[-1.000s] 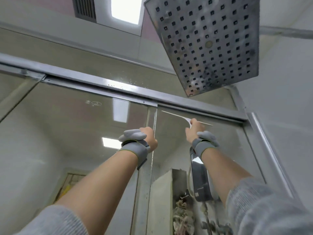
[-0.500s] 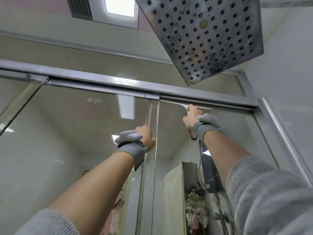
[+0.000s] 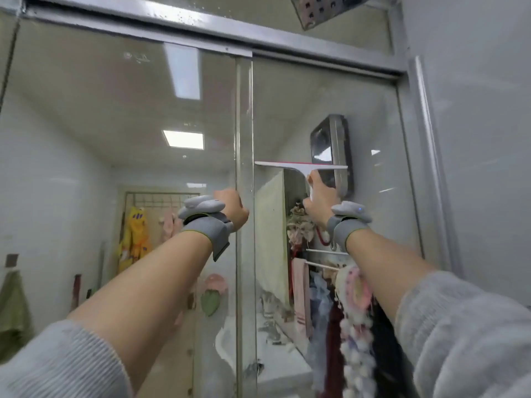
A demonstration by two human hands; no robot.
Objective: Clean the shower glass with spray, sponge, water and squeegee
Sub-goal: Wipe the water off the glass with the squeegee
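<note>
While right hand [image 3: 320, 196] grips one squeegee [image 3: 301, 168], blade flat on glass [image 3: 359, 110] mid-frame, left hand [image 3: 231, 209] curls round glass door edge [image 3: 244, 139]. Two wristbands; one shower head [image 3: 321, 8] upper right.

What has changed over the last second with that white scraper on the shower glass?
The right hand has drawn the squeegee down the right glass panel, from just under the top rail to well below it. The left hand has come lower too. Unchanged: the right hand grips the handle, the left holds the panel edge.
</note>
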